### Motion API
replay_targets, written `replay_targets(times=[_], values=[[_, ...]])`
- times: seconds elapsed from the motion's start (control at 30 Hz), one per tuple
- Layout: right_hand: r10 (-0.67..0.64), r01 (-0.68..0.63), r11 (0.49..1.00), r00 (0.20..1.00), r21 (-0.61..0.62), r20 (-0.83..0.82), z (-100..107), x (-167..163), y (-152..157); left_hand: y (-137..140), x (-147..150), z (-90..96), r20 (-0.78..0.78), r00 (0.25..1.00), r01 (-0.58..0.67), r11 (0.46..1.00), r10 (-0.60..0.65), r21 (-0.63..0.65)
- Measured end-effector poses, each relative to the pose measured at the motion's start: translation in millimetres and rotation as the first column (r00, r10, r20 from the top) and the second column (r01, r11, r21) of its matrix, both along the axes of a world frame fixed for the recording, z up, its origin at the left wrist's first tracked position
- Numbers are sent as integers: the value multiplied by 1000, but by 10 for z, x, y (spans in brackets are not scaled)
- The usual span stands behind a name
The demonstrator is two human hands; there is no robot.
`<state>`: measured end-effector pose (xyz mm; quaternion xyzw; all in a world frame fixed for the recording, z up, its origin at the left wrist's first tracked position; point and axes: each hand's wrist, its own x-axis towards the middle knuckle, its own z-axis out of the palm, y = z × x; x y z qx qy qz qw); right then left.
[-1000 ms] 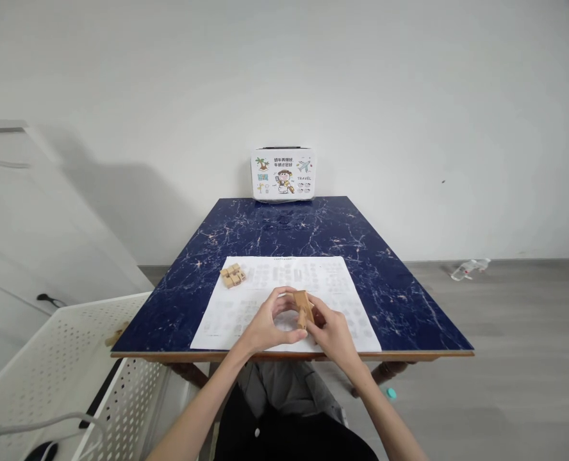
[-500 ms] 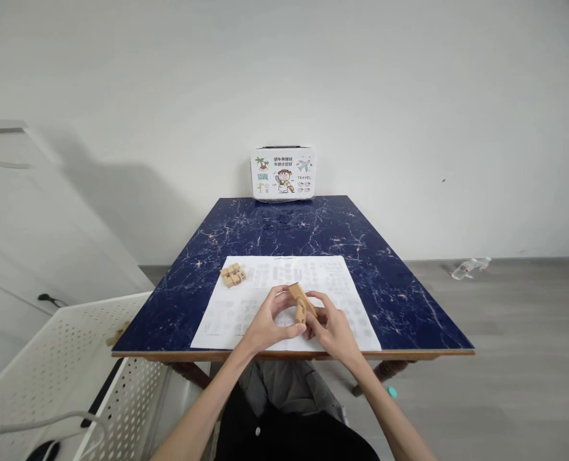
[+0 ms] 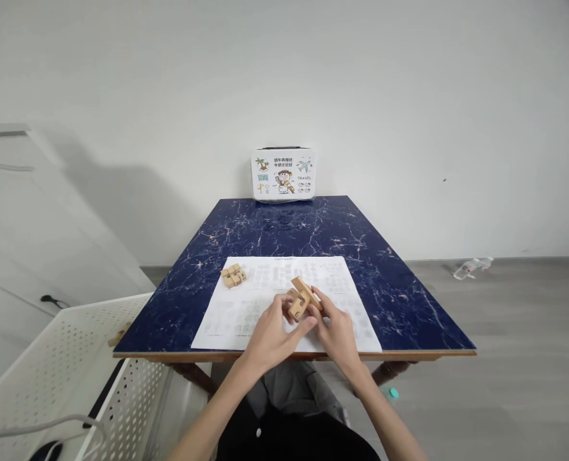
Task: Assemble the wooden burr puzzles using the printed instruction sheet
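Note:
Between my two hands, just above a printed paper sheet [image 3: 260, 307], is a set of interlocked wooden puzzle pieces [image 3: 300, 306] with dark markings. My left hand [image 3: 272, 333] curls round its left side, thumb stretched across the near side. From the right, my right hand [image 3: 335, 326] grips the same pieces with fingers along the long bar. Some fingertips are hidden behind the wood. At the sheet's upper left lies another assembled wooden puzzle [image 3: 234, 275], apart from both hands.
The sheet lies on a blue marble-patterned table [image 3: 284, 230]. A white illustrated case [image 3: 283, 174] stands at the far edge against the wall. Left of the table is a white perforated basket [image 3: 131, 397]. A clear plastic bottle [image 3: 473, 267] lies on the floor at right.
The wooden pieces have been turned in my hands, the marked piece now slanting to the lower left. My left thumb has moved right and off that piece.

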<state>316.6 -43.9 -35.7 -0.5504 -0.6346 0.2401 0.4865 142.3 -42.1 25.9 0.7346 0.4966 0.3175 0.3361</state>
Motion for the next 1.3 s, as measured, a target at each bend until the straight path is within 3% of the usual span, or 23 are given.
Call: replay_targets(times=[0.3, 0.8, 1.0, 1.3], values=[[-56, 48, 994, 996, 100, 69, -56, -21, -4, -8, 102, 11, -238, 971, 21, 999, -10, 46], [-47, 41, 997, 994, 58, 99, -21, -16, -14, -76, 163, 70, -192, 973, -124, 992, 126, 22], [100, -111, 991, 986, 80, 136, -30, 32, -37, -95, 74, 54, -152, 981, -116, 993, 118, 22], [-92, 48, 984, 961, 172, 259, -13, -30, -142, -197, 136, 95, 19, 991, -132, 989, 134, -65]])
